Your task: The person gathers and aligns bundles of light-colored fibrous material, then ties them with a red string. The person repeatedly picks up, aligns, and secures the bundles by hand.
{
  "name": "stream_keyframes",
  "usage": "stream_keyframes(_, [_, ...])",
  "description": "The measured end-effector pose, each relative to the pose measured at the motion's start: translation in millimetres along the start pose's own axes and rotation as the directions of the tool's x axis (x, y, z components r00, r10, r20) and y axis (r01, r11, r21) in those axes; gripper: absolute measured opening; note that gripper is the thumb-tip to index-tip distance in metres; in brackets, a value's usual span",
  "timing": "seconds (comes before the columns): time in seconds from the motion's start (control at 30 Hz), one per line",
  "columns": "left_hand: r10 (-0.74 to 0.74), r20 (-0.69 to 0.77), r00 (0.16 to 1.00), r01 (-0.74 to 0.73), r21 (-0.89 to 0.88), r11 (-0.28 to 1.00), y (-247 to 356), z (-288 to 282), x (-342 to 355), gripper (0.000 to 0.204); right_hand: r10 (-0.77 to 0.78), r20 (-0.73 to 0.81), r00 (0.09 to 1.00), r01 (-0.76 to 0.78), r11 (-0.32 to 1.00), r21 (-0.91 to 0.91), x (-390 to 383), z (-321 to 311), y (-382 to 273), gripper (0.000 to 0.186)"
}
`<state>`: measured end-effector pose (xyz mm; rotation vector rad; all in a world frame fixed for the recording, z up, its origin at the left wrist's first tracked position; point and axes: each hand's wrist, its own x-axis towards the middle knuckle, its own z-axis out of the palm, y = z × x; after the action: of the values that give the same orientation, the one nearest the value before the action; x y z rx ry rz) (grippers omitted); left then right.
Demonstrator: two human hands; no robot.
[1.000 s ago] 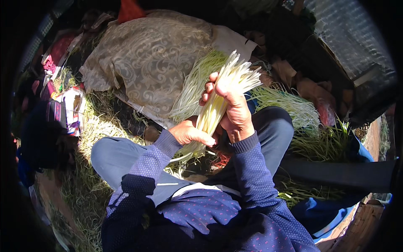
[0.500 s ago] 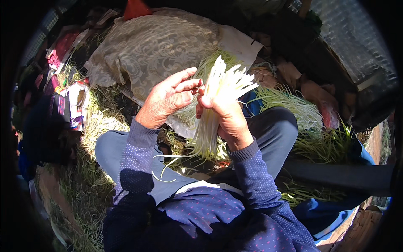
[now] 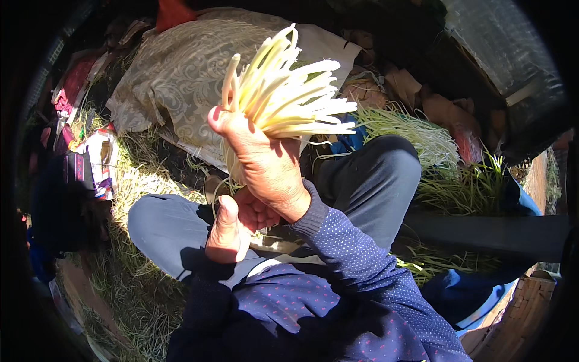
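Note:
My right hand (image 3: 268, 166) is wrapped around a bunch of pale garlic chives (image 3: 286, 96), holding it raised in front of me. The cream-white stalk ends fan out above the thumb and towards the right. The rest of the bunch hangs down behind this hand, mostly hidden. Lower down, my left hand (image 3: 229, 232) is beside the right wrist, its thumb up and apart from loosely curled fingers. Those fingers are partly covered by the right wrist, and I see nothing gripped in them. A thin loose strand runs down by the left thumb.
A patterned beige cloth (image 3: 175, 78) lies ahead of me. Pale green chives (image 3: 416, 136) are heaped beyond my right knee, with greener ones (image 3: 464, 190) nearer. Dry grassy scraps (image 3: 151, 172) cover the ground at left. A dark bar (image 3: 488, 232) crosses the right side.
My right hand has moved left and turned, tipping the stalk ends up and towards me. My left hand has dropped from beside the bunch to below the right wrist.

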<state>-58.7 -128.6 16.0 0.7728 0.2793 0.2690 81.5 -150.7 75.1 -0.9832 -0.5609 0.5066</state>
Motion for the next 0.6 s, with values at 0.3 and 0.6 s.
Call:
stream_keyframes(0.3, [0.202, -0.38, 0.903, -0.345, -0.357, 0.868, 76, -6, -34, 0.072, -0.394, 0.49, 0.778, 0.493, 0.866, -0.087, -53, 56, 27, 0.021])
stream_keyframes(0.6, [0.031, -0.33, 0.944, -0.186, -0.452, 0.872, 88, -38, -36, 0.056, -0.557, 0.557, 0.616, 0.688, 0.725, -0.036, -53, 37, 38, 0.021])
